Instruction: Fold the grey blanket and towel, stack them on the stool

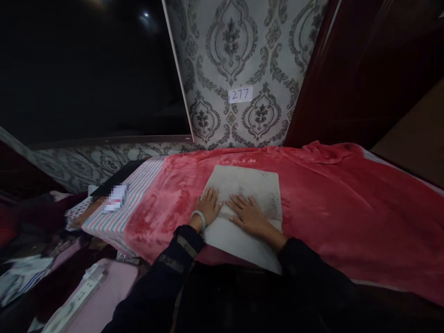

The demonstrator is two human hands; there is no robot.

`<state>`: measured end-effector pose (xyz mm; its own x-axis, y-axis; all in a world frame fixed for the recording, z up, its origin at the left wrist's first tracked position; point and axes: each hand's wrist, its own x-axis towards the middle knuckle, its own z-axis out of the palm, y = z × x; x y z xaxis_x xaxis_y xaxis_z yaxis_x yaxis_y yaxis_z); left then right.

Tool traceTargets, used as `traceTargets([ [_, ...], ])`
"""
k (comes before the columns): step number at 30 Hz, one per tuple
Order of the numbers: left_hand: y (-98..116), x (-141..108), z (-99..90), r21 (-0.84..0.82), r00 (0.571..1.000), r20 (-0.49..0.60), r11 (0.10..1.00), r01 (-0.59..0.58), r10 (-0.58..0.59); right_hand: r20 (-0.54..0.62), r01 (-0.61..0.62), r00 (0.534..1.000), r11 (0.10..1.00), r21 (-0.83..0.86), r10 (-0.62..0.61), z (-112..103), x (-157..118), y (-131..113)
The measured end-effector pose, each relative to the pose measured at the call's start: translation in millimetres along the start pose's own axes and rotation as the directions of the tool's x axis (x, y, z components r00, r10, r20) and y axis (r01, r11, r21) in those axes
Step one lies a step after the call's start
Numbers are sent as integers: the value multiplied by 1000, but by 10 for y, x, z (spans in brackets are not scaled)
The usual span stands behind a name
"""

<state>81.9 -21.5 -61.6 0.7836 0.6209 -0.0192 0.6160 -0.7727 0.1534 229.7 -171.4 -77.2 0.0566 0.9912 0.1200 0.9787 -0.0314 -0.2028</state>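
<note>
A large pale grey sheet [244, 180], which looks like paper or thin cloth, lies spread on a red plush blanket [333, 203]. Faint dark smudges and a crease show across it. My left hand [208, 206], with a bracelet at the wrist, rests flat near the sheet's left edge, fingers apart. Beside it, my right hand [250, 216] presses flat on the middle of the sheet with its fingers spread. Neither hand grips anything. The sheet's near corner hangs toward my body, over the blanket's front edge.
A striped cloth [138, 194] covers the left end, with a blurred card [116, 198] on it. A television [93, 69] hangs above. At lower left are a power strip [78, 298] and a pink surface [116, 289]. A paper label [240, 94] is on the wall.
</note>
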Motion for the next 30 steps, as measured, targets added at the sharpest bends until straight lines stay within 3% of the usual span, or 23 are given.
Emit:
traceTargets([
  [5, 3, 6, -13, -5, 1000, -30, 1000, -5, 5, 59, 38, 997, 998, 57, -41, -44, 20, 79],
  [11, 41, 17, -83, -23, 1000, -16, 1000, 1, -2, 145, 29, 989, 995, 93, -42, -356, 197, 379],
  [16, 67, -269, -69, -80, 980, -187, 993, -88, 72, 115, 66, 991, 998, 22, -68, -506, 499, 391],
  [20, 83, -686, 128, -81, 934, -327, 981, -179, 143, 163, 193, 966, 980, 57, -200, -431, 704, 239],
  [24, 120, -882, 341, -2, 915, -384, 990, -140, 129, 214, 302, 927, 952, 58, -307, -266, 896, 198],
  [30, 128, -873, 420, 9, 901, -415, 990, -139, 130, 190, 222, 959, 974, -51, -209, -201, 1330, 561],
])
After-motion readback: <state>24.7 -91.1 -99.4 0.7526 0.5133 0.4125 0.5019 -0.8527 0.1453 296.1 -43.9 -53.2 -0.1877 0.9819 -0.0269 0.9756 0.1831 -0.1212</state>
